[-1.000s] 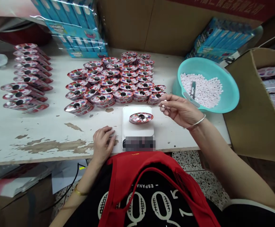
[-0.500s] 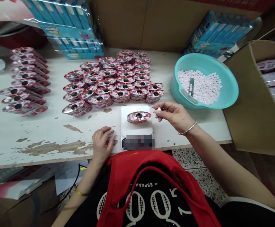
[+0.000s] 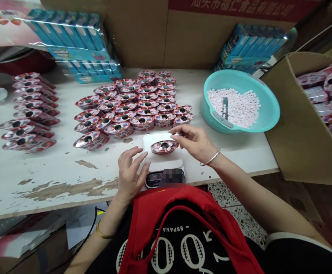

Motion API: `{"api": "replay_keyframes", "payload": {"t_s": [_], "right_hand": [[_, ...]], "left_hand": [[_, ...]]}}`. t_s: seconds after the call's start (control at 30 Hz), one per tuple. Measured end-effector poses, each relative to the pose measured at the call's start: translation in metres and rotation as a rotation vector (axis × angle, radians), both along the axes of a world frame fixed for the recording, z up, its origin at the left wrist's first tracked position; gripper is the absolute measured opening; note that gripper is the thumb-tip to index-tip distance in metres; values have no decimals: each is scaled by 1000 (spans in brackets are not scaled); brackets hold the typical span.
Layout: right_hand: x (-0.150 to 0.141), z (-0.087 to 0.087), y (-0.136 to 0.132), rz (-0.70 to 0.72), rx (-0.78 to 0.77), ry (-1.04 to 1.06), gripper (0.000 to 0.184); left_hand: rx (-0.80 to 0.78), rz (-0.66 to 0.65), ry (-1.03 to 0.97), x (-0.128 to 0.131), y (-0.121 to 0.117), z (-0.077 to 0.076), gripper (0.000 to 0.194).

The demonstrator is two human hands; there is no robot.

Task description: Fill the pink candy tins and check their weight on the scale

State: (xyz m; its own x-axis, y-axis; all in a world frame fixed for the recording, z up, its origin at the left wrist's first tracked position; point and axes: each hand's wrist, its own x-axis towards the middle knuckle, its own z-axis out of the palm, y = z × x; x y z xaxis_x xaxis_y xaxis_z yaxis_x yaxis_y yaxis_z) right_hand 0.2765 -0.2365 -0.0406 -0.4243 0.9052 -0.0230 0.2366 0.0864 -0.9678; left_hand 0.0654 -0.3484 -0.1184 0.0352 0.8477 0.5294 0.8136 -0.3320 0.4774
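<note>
A small white scale (image 3: 171,163) sits at the table's front edge with a red oval candy tin (image 3: 164,147) on it; white tablets lie on the tin's top. My right hand (image 3: 194,140) hovers just right of and above the tin, fingers pinched on a small white tablet. My left hand (image 3: 131,170) is lifted beside the scale's left edge, fingers spread and holding nothing. A teal bowl (image 3: 268,110) of white tablets with a scoop stands at the right.
Several red tins (image 3: 131,108) are grouped behind the scale, and more are stacked at the left (image 3: 30,110). Blue boxed packs (image 3: 77,45) stand at the back. A cardboard box (image 3: 305,152) of tins stands right of the table.
My right hand moved left from near the bowl to over the tin on the scale. My left hand lifted off the table and spread its fingers beside the scale.
</note>
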Motion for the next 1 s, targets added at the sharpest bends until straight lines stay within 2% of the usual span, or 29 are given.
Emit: {"api": "replay_keyframes", "payload": {"t_s": [0.13,0.33,0.47,0.63,0.83,1.0], "right_hand": [[24,-2,-9,-70,-7,-32,23],[55,-17,-30,-197,-207,3,30],[65,-27,-37,-298,-295,89,34],[66,-35,-43,-320,-359,151,36],[64,-39,-44,-311,-378,170,37],[57,-38,-45,-295,-386,192,38]], "left_hand": [[27,-79,90,6,8,6,47],[29,-187,223,17,27,11,45],[64,-170,238,26,40,19,43],[63,-266,367,33,46,25,50],[79,-174,258,19,46,23,48],[21,-129,230,24,50,22,68]]}}
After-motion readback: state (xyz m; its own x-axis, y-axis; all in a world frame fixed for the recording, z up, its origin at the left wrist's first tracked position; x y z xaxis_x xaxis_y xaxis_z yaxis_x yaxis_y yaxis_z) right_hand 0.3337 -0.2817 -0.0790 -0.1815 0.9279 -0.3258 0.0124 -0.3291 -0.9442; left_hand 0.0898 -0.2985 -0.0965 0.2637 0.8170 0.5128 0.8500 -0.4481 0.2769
